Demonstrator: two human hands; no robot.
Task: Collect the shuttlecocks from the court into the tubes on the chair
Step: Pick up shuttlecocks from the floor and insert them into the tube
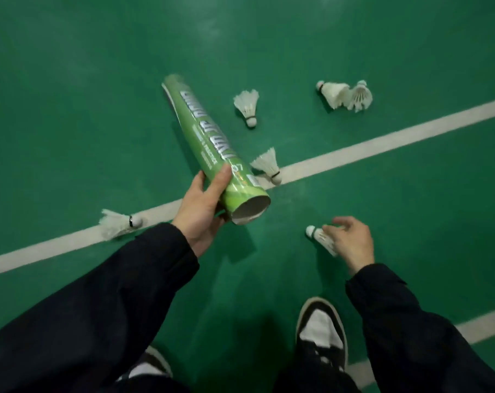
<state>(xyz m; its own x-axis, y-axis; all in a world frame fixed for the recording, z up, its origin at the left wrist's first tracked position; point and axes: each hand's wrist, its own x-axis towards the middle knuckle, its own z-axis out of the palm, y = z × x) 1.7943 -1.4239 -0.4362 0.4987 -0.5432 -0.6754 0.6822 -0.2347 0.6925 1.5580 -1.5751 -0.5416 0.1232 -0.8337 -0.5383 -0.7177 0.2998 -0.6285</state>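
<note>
Left hand (202,209): wrapped around the green tube (212,146) near its open end, thumb lying along the top, fingers curled underneath.
Right hand (351,241): fingers closed loosely on the feathers of a shuttlecock (320,237), just above the floor (70,95).
Held shuttlecock: lies nearly flat, cork pointing left and away from the person.
Tube: long axis slants from lower right to upper left; open mouth faces the person, far end points away, above the floor.
Loose shuttlecocks: one (247,106) right of the tube, one (267,165) on the white line (382,143) beside the tube, one (118,224) on the line at left, a pair (345,95) touching farther right.
</note>
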